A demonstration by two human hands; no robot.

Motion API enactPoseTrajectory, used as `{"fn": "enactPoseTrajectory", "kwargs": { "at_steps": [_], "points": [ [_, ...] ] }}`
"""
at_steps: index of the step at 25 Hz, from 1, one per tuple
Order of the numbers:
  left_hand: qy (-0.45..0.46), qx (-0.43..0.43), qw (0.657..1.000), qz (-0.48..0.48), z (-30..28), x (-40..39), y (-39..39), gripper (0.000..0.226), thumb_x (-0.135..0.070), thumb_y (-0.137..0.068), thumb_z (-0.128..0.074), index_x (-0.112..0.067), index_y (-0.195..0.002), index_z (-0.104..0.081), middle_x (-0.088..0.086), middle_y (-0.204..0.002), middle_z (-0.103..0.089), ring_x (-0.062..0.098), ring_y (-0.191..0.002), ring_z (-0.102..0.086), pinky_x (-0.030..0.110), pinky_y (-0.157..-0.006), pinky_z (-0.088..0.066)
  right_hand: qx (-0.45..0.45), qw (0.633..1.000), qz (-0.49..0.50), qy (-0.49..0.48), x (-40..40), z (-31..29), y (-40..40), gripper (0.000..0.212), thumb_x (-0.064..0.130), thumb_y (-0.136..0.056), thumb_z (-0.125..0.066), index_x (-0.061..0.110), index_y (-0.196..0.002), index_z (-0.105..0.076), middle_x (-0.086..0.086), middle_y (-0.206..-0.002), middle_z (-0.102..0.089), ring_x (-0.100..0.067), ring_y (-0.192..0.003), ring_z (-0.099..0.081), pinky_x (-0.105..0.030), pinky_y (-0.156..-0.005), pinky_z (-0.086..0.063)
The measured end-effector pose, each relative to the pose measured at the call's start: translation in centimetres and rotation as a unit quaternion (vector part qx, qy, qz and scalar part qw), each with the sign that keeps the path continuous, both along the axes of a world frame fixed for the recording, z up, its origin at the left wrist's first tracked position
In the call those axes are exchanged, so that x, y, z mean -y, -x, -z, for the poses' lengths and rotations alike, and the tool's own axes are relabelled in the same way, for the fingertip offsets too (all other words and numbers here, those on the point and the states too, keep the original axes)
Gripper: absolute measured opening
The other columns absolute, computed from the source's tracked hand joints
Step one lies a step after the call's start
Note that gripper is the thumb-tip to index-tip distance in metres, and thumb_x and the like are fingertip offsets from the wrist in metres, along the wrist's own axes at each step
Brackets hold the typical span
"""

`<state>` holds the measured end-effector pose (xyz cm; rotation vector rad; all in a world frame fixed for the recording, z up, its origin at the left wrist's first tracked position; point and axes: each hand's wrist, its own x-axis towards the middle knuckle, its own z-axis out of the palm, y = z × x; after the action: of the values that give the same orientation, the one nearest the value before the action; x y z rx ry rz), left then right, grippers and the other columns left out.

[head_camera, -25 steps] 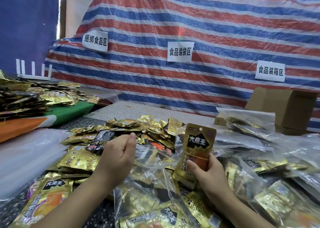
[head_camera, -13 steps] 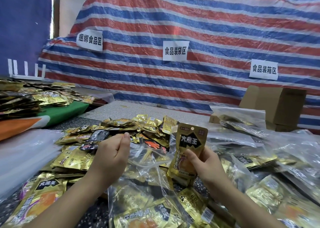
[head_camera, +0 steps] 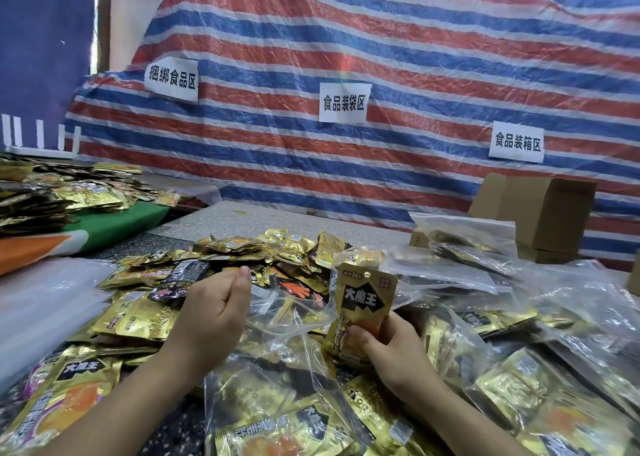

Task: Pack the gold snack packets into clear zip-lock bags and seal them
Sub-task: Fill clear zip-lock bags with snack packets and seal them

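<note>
Your right hand (head_camera: 388, 344) pinches a gold packet (head_camera: 363, 303) upright, just right of the clear bag (head_camera: 287, 320). Your left hand (head_camera: 214, 310) pinches the bag's mouth open so the packet can slide in.

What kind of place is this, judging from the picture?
Probably a makeshift food-packing workstation: paper zone signs on a striped tarp, heaps of gold snack packets, filled clear bags, cardboard boxes.

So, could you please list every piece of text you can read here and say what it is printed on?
"捆绑食品区": left paper sign on the striped tarp.
"食品装袋区": middle paper sign.
"食品装箱区": right paper sign.
"大魔王": gold packet held in the right hand.
"大魔王": large packet at lower left.
Smaller print on the packets is unreadable.
</note>
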<state>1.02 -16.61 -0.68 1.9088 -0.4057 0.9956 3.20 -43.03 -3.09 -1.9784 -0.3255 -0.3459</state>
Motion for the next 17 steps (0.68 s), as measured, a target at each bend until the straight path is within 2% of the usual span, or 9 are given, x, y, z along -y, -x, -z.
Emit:
{"fn": "enactPoseTrajectory", "kwargs": {
  "at_steps": [4,6,9,13,17],
  "points": [
    [0.003,-0.003,1.000,0.003,0.0,0.1,0.0,0.069,-0.053,-0.092,-0.026,0.001,-0.058,-0.051,0.014,-0.054,-0.051,0.022,-0.053,-0.046,0.037,-0.053,-0.036,-0.008,1.000,0.003,0.022,0.1,0.0,0.0,0.012,0.030,-0.092,-0.069,0.036,-0.102,-0.065,0.026,-0.096,-0.073,0.003,-0.089,-0.069,-0.026,-0.081,-0.054],
    [0.003,-0.003,1.000,0.003,0.0,0.0,0.0,0.069,-0.054,-0.092,-0.026,0.001,-0.058,-0.051,0.014,-0.054,-0.051,0.022,-0.053,-0.046,0.037,-0.053,-0.036,0.002,1.000,-0.008,0.017,0.1,-0.4,0.0,0.011,0.028,-0.094,-0.067,0.035,-0.102,-0.065,0.025,-0.096,-0.072,0.002,-0.088,-0.070,-0.019,-0.074,-0.054],
    [0.002,-0.005,1.000,0.002,0.1,0.0,-0.1,0.069,-0.054,-0.092,-0.026,0.001,-0.059,-0.052,0.014,-0.054,-0.051,0.021,-0.053,-0.046,0.037,-0.053,-0.036,0.012,1.000,-0.013,-0.023,0.5,-0.9,-0.2,0.009,0.023,-0.095,-0.064,0.029,-0.103,-0.065,0.019,-0.096,-0.074,-0.004,-0.086,-0.072,-0.019,-0.066,-0.057],
    [-0.003,-0.005,1.000,-0.006,0.1,0.0,-0.2,0.069,-0.053,-0.093,-0.026,0.001,-0.058,-0.052,0.014,-0.054,-0.051,0.022,-0.054,-0.046,0.037,-0.054,-0.036,0.017,0.998,0.001,0.061,0.5,-0.4,-0.2,0.010,0.027,-0.093,-0.067,0.034,-0.099,-0.064,0.023,-0.097,-0.071,0.001,-0.088,-0.069,-0.024,-0.076,-0.057],
    [-0.006,-0.007,1.000,-0.004,0.3,0.0,-0.2,0.067,-0.052,-0.093,-0.026,0.000,-0.058,-0.051,0.013,-0.054,-0.051,0.021,-0.054,-0.046,0.037,-0.054,-0.036,0.012,0.996,0.023,0.081,0.5,0.5,-0.1,0.012,0.034,-0.091,-0.069,0.037,-0.100,-0.063,0.023,-0.096,-0.072,0.002,-0.090,-0.067,-0.029,-0.082,-0.056]
  ]
}}
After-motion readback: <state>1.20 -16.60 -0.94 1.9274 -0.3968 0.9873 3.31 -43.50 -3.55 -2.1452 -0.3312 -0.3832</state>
